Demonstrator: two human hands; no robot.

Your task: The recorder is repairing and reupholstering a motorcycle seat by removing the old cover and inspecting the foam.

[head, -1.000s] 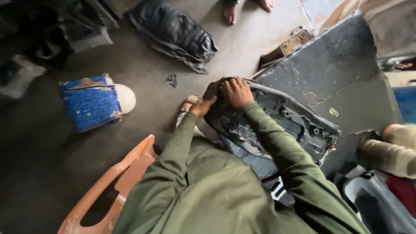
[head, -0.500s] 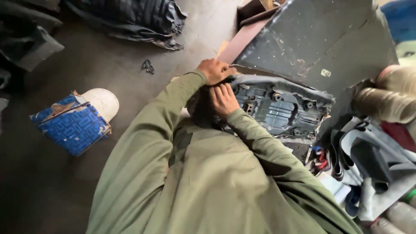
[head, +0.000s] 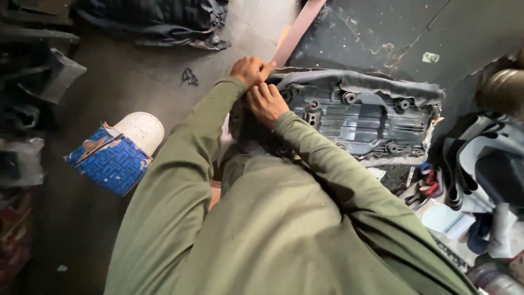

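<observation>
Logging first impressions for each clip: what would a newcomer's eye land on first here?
Both hands, left hand and right hand, meet at the left end of an upturned grey seat base edged with dark fabric, centre frame. Olive sleeves fill the foreground. On the floor at left lies a blue patterned object with a white rounded end.

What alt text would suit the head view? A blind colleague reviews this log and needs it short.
Seen from above, a person in green sleeves presses the left hand and right hand together on the corner of an upturned seat base edged with grey cover. A blue patterned box lies on the floor to the left.
</observation>
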